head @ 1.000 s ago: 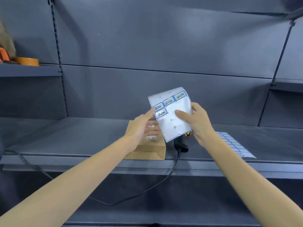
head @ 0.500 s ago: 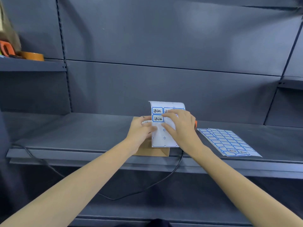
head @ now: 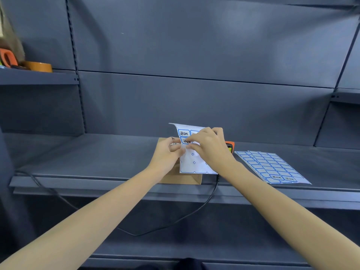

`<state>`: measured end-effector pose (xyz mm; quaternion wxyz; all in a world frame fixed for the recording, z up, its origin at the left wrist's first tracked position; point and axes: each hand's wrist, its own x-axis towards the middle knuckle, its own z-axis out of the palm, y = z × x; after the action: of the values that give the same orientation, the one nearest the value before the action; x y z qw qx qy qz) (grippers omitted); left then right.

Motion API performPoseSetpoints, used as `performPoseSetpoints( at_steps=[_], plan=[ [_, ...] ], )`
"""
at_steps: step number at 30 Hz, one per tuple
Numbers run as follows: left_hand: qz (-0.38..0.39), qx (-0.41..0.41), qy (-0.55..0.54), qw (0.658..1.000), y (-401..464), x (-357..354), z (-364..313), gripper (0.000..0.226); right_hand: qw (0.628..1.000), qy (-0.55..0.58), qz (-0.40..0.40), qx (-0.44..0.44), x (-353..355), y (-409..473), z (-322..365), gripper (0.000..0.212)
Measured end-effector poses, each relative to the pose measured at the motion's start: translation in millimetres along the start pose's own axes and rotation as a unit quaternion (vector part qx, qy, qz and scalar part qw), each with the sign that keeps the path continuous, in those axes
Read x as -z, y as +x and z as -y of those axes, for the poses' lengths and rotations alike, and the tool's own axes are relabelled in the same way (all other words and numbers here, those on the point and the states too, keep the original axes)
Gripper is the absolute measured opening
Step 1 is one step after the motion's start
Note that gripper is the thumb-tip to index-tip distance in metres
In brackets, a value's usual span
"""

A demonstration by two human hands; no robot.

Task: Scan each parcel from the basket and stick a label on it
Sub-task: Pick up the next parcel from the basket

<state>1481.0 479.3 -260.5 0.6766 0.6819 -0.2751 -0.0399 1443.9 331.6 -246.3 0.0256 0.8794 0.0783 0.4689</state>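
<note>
- My left hand point(head: 169, 152) pinched the label sheet point(head: 194, 162) at its left edge, just above the parcel point(head: 181, 177)
- My right hand point(head: 209, 148) picked at a label point(head: 186, 141), nearer it

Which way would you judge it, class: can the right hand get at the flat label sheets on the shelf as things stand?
Probably yes: the label sheets lie uncovered just beside the right hand, though it now holds the curled sheet.

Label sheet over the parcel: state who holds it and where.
Both hands: left hand pinches the label sheet at its left edge; right hand grips its upper right part.
</note>
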Motion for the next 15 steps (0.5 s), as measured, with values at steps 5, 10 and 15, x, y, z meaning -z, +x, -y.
performPoseSetpoints(
  at_steps=[5,10,15],
  plan=[
    [-0.009,-0.015,0.043,0.999,0.3,0.6,0.0,0.016,0.999,-0.014,-0.019,0.032,-4.1,1.6,-4.9,0.01],
    [-0.023,-0.012,0.041,0.999,1.5,1.9,0.2,0.022,0.998,0.041,-0.036,-0.004,-0.1,0.5,-2.5,0.011],
    [-0.036,-0.009,0.019,0.999,2.9,4.1,3.5,0.025,0.959,0.221,0.07,-0.164,12.0,3.9,-1.1,0.017]
  ],
)
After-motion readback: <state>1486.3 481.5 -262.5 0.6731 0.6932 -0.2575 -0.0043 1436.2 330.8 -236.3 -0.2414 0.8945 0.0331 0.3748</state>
